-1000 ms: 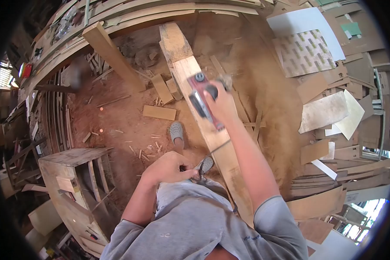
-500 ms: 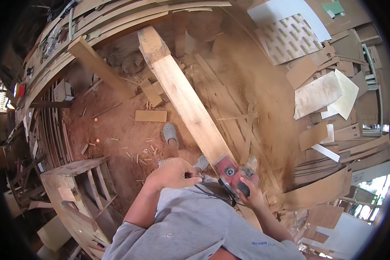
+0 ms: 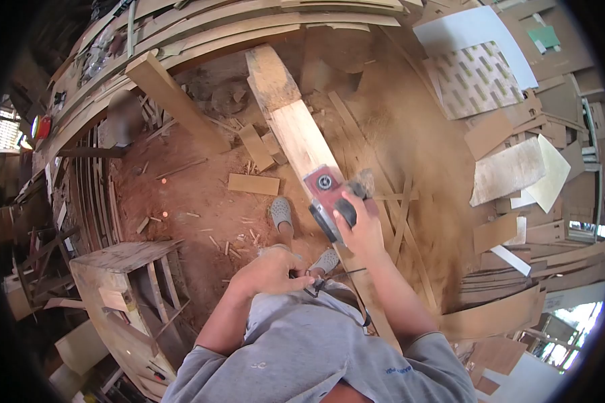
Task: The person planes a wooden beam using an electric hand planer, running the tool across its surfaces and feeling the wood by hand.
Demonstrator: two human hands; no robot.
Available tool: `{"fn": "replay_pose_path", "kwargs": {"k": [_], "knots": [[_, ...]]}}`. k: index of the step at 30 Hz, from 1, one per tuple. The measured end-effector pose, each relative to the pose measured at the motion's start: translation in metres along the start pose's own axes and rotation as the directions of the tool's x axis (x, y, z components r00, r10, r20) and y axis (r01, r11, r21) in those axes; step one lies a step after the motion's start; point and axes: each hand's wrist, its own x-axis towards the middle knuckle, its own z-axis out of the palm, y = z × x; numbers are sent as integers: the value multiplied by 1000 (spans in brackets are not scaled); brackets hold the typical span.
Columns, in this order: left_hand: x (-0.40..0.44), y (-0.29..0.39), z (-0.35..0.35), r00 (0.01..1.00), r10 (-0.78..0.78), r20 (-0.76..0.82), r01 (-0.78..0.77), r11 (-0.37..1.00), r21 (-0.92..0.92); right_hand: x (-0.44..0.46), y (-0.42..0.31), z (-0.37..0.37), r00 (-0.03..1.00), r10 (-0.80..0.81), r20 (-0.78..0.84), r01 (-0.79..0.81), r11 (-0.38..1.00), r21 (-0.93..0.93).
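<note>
My right hand (image 3: 363,232) grips the dark handle of a red electric planer (image 3: 325,185), which rests on a long, thick wooden beam (image 3: 304,134). The beam runs from below my body to the far side, and its far end is rougher and darker. Beside my waist my left hand (image 3: 273,271) is closed around a black power cord (image 3: 364,314). That cord loops in front of my shirt toward the planer. Dust and shavings blur the air to the right of the tool.
A wooden cabinet frame (image 3: 124,258) stands at lower left. Offcuts (image 3: 253,184) and scraps litter the dirt floor near my feet. An upright post (image 3: 175,101) and stacked boards (image 3: 228,30) are at the far side; sheets and panels (image 3: 507,171) pile up on the right.
The planer and my right hand have moved forward along the beam, away from my body. My left hand stays near my waist with the cord. The view has shifted slightly.
</note>
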Motion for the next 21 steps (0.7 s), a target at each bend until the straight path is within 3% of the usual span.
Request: {"fn": "replay_pose_path", "kwargs": {"k": [11, 15, 21], "knots": [[2, -30, -56, 999, -47, 12, 47, 996, -73, 199, -31, 89, 998, -25, -64, 20, 997, -75], [-5, -39, -53, 997, -1, -82, -2, 999, -39, 268, -56, 119, 997, 15, -80, -18, 999, -37], [-18, -43, -41, 992, 13, -124, -14, 1000, -7, 262, -61, 122, 997, 27, -67, -29, 999, -36]]}}
